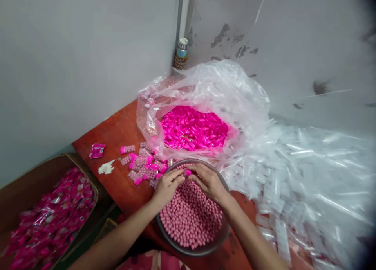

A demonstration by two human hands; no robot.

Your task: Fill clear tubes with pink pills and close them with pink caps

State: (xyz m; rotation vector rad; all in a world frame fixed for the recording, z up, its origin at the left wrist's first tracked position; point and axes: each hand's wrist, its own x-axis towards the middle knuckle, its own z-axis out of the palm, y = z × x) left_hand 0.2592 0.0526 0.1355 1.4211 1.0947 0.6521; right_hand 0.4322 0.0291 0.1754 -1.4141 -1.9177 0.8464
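At lower centre, 2 hands [187, 182] grip a small pink-capped tube [187, 172] above the bead bowl [192, 209]. A pink packet [97, 151] at left carries a barcode, its print unreadable.

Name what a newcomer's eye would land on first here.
Probably the vivid pink pieces inside the open clear plastic bag, mid-table. Next, the dark bowl of pink beads below them, both hands meeting over it. Then the box of shiny pink packets, lower left.
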